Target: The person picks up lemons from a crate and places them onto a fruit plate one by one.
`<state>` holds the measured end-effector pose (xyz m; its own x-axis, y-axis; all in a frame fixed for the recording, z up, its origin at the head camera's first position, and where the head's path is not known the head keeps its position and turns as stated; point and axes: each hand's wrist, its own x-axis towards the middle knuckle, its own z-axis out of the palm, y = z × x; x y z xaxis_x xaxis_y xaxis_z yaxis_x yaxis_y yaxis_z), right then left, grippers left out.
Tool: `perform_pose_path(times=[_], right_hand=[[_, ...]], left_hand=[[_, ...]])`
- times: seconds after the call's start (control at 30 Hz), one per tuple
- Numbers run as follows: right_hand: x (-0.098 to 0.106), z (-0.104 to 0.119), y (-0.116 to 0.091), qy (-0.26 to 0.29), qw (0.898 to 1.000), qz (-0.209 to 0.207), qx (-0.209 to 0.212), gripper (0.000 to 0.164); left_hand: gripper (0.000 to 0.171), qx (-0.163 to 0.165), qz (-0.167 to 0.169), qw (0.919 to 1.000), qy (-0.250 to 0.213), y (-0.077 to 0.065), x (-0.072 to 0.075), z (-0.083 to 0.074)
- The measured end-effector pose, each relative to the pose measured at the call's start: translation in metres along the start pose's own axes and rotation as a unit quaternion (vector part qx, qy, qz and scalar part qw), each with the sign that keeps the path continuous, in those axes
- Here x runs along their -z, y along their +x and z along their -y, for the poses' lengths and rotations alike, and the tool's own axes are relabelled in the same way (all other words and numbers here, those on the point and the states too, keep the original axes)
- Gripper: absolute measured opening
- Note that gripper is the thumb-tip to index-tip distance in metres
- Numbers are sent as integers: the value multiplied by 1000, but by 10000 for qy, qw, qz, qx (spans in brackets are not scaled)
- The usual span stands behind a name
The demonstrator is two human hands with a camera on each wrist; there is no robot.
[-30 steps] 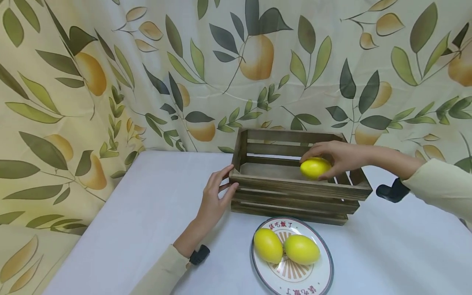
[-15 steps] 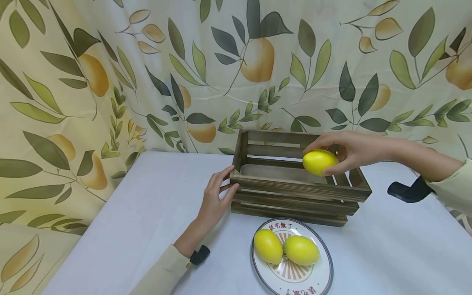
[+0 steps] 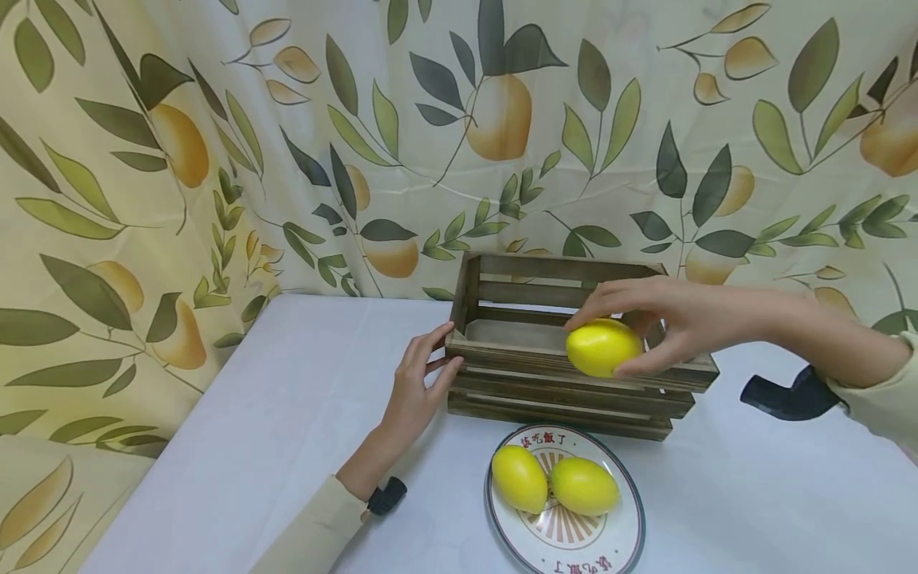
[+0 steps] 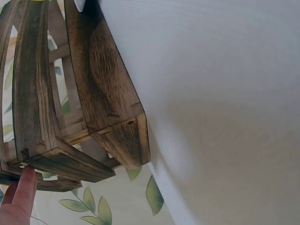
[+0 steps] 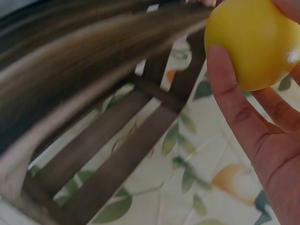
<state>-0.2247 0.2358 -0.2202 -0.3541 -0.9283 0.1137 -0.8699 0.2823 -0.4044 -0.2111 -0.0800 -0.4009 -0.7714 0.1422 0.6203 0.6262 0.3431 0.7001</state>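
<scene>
My right hand [image 3: 681, 327] holds a yellow lemon [image 3: 604, 348] between thumb and fingers, in front of the brown wooden crate's [image 3: 559, 399] opening and overlapping its front top rail. In the right wrist view the lemon [image 5: 253, 44] sits among the fingertips, apart from the slats. My left hand [image 3: 416, 391] touches the crate's left front corner with fairly straight fingers. The left wrist view shows fingertips [image 4: 26, 187] against the end of a crate slat [image 4: 33, 93]. Two more lemons, one on the left [image 3: 519, 478] and one on the right [image 3: 584, 486], lie on a round plate.
The white plate [image 3: 624, 534], with a dark rim and red lettering, stands just in front of the crate. A white cloth [image 3: 287, 422] covers the table. Behind and to the left hangs a fruit-and-leaf patterned curtain [image 3: 430, 199].
My right hand has raised the lemon from inside the crate and brought it forward and slightly left over the front rail. My left hand stays at the corner.
</scene>
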Motion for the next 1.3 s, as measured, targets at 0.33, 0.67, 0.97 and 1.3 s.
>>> perform_pose_path(times=[0.33, 0.67, 0.97, 1.3], right_hand=[[-32, 16, 3, 546, 9982, 187, 146, 54], [-67, 15, 5, 761, 9955, 317, -472, 49], [-103, 6, 1, 666, 9924, 375, -969, 48], [-127, -10, 2, 552, 9881, 455, -1362, 49]], left_hand=[[49, -26, 12, 10000, 4, 0, 1, 0], [48, -70, -55, 10000, -23, 0, 3, 0], [48, -22, -84, 9997, -218, -1, -2, 0], [48, 80, -40, 9997, -221, -3, -2, 0]])
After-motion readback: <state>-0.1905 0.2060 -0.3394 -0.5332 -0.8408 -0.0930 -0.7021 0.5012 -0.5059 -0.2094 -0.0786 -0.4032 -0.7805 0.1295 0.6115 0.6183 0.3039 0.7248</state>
